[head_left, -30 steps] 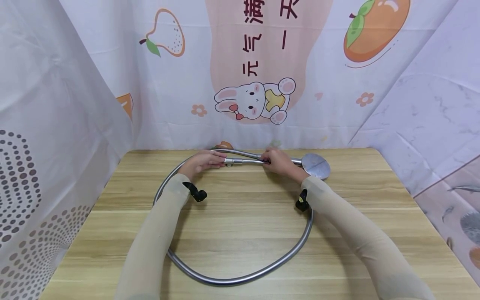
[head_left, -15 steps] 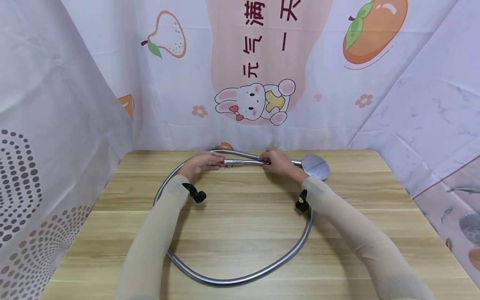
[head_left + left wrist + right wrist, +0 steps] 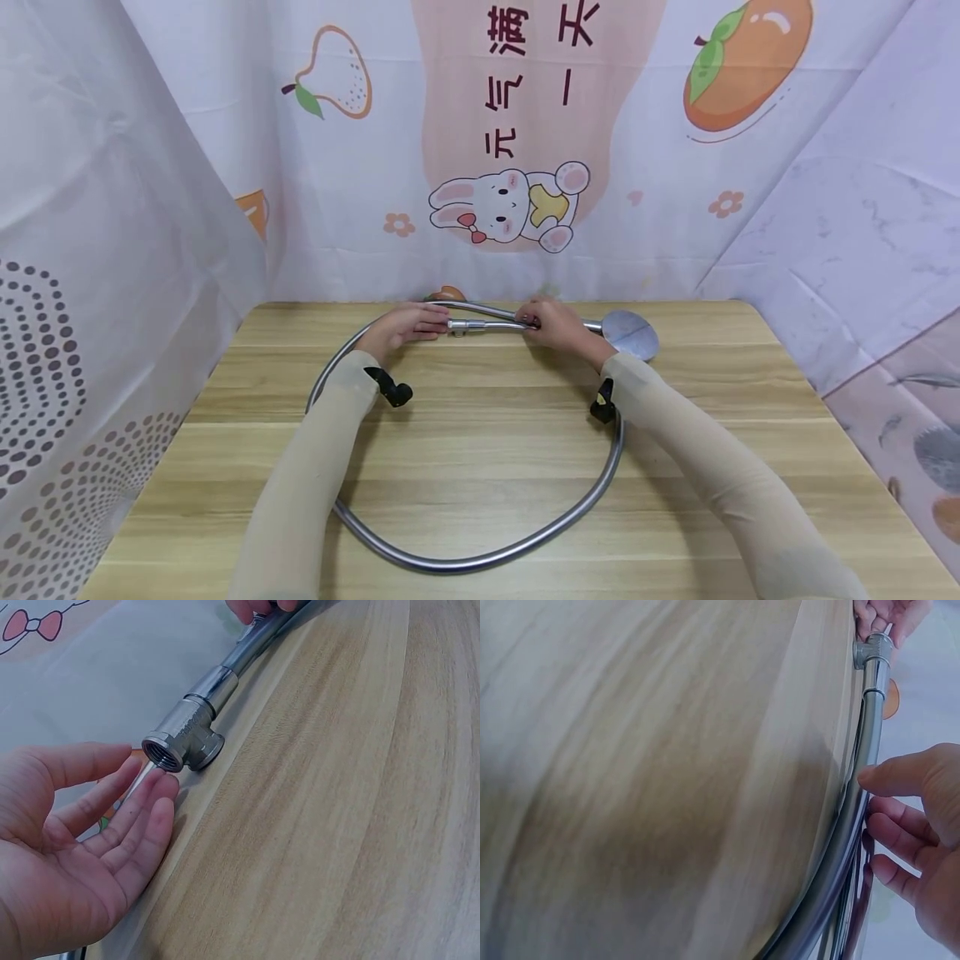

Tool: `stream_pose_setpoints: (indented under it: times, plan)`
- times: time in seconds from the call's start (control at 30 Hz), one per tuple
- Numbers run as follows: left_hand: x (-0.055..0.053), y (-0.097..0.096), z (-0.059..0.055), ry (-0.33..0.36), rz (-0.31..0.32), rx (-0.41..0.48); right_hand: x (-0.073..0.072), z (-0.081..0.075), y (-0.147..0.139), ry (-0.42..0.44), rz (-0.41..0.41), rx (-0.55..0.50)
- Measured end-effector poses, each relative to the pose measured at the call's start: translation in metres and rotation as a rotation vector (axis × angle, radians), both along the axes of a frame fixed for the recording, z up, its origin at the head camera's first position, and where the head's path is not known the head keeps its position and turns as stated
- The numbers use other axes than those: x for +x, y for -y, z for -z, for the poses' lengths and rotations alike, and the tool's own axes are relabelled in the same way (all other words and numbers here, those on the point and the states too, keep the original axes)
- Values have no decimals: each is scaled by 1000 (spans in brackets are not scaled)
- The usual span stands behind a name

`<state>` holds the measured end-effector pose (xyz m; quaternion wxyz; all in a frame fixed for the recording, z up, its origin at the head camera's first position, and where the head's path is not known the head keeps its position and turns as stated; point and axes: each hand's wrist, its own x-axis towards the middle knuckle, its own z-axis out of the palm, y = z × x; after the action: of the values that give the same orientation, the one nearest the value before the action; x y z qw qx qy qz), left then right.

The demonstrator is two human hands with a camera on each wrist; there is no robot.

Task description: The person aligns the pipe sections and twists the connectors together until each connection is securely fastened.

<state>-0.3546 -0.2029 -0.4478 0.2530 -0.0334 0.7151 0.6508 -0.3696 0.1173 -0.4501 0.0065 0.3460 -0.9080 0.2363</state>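
Note:
A silver metal shower hose (image 3: 450,565) lies in a big loop on the wooden table. A round shower head (image 3: 632,335) is joined to one end, behind the right wrist. The other end carries a metal tee fitting (image 3: 187,729), its threaded opening facing my left hand (image 3: 90,847). That hand's fingers are loosely bent, with fingertips right at the rim of the opening. My right hand (image 3: 553,322) pinches the hose near the tee end, thumb on its side in the right wrist view. There the fingers partly hide beside the shower head's handle and second hose stretch.
Black wrist mounts (image 3: 390,387) sit on both sleeves. Behind the table's far edge hangs a white curtain (image 3: 337,192) printed with fruit and a rabbit. More curtain hangs along both sides.
Both hands and the hose keep almost the same places. The head view has tilted very slightly.

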Motion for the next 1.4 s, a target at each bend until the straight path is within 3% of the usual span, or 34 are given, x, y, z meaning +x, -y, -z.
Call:
stream_pose_setpoints:
  times: [0.43, 0.63, 1.0, 1.4]
  plan:
    - [-12, -2, 4, 38, -24, -20, -3, -9, 1, 32, 10, -6]
    - [-10, -2, 1, 48, -22, -22, -4, -9, 0, 14, 14, 3]
    - [-13, -2, 6, 52, -31, -30, -1, -9, -3, 17, 7, 7]
    - [-16, -8, -14, 5, -192, -107, -12, -29, -4, 68, -18, 3]
